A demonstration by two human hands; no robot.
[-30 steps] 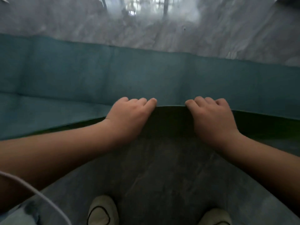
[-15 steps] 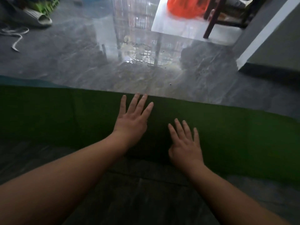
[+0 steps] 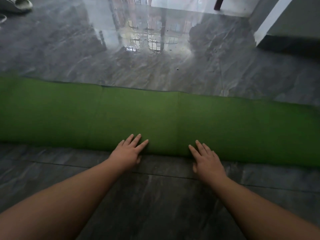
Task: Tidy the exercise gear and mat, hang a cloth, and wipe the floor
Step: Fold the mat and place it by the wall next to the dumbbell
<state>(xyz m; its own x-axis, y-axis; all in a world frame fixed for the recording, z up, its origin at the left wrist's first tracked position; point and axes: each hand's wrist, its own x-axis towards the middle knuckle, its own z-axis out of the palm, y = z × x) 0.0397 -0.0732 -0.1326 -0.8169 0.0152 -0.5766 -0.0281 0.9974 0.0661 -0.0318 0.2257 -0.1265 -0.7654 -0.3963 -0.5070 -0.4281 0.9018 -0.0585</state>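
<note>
The exercise mat (image 3: 155, 118) lies folded over on the grey floor, green side up, as a long band running from the left edge to the right edge. My left hand (image 3: 129, 151) rests flat on its near fold, fingers spread and pointing away from me. A little to the right, my right hand (image 3: 206, 160) presses on the same near edge, also flat with fingers apart. Neither hand grips anything. No cloth or other exercise gear is in sight.
Glossy grey marble floor (image 3: 155, 63) stretches beyond the mat, with window reflections. A sandal (image 3: 19, 3) lies at the top left. A white wall corner (image 3: 271, 19) and a dark furniture leg (image 3: 218, 3) stand at the top right.
A second ago both hands held the blue mat's near edge; it has been flipped over away from me, green side up. Both hands have since slid back to the near fold and lie flat.
</note>
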